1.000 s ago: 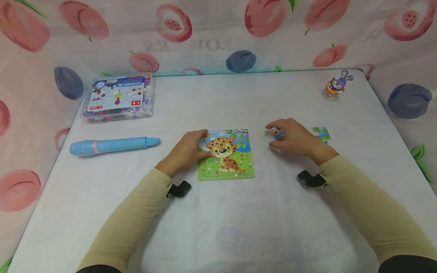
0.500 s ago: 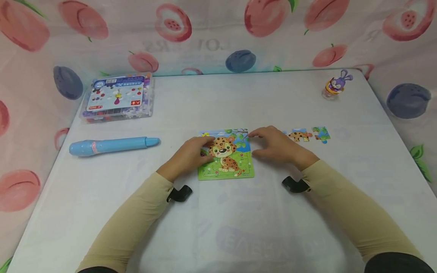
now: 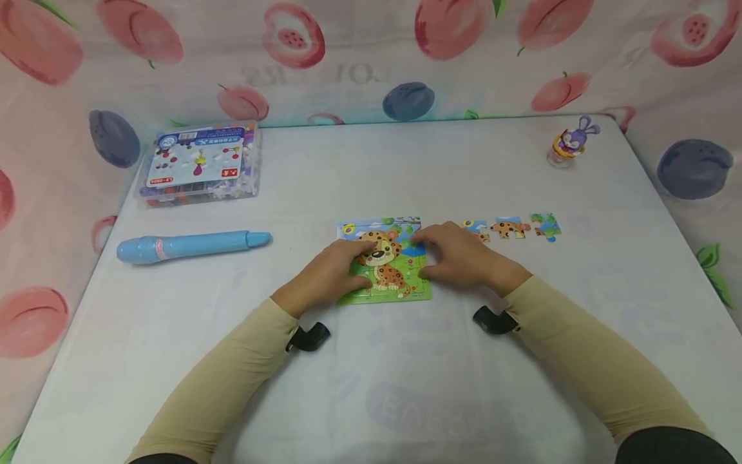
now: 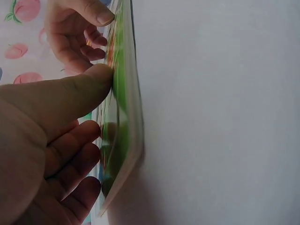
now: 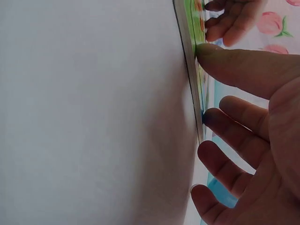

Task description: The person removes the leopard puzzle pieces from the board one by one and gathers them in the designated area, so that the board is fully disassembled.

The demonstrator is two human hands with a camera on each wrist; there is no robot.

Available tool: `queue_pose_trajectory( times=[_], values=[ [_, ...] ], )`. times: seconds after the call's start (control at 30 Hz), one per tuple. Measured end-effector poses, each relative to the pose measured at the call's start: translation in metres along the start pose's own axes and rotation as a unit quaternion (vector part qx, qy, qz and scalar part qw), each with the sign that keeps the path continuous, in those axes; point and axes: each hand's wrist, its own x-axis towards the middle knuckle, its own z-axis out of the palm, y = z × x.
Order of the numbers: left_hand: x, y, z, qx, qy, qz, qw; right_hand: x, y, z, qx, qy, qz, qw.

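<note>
A square jigsaw puzzle (image 3: pixel 390 278) with a leopard cub picture lies flat on the white table. My left hand (image 3: pixel 324 274) reaches over its left part, thumb and fingertips touching the picture. In the left wrist view the left thumb (image 4: pixel 70 91) presses on the green surface, with the other fingers spread below it. At the puzzle's right side is my right hand (image 3: pixel 464 258), its thumb and fingertips on the edge. The right wrist view shows the right thumb (image 5: pixel 239 65) on the border and the fingers loosely bent. Both hands cover parts of the picture.
Three loose puzzle pieces (image 3: pixel 510 228) lie in a row right of the puzzle. A blue pen-shaped toy (image 3: pixel 194 247) and a clear box of beads (image 3: pixel 199 164) are on the left. A purple rabbit figure (image 3: pixel 570 143) stands at the back right.
My right hand has moved left from over the loose pieces to the puzzle's right edge, uncovering them. The left hand has slid from the left edge inward over the picture.
</note>
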Motion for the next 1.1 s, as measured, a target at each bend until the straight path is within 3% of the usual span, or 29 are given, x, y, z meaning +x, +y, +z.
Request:
queue_pose_trajectory(
  times=[0.4, 0.67, 1.1],
  values=[
    [0.0051, 0.0072, 0.0058, 0.002, 0.007, 0.031, 0.9995, 0.0004, -0.0080, 0.0034, 0.004, -0.007, 0.006, 1.0000],
    [0.0055, 0.0086, 0.0066, -0.004, 0.005, 0.026, 0.9996, 0.0021, -0.0071, 0.0073, 0.034, -0.005, -0.002, 0.9994],
    [0.0065, 0.0102, 0.0053, -0.009, 0.000, 0.021, 0.9997, 0.0016, -0.0079, 0.0091, 0.029, 0.009, -0.028, 0.9992]
  ],
)
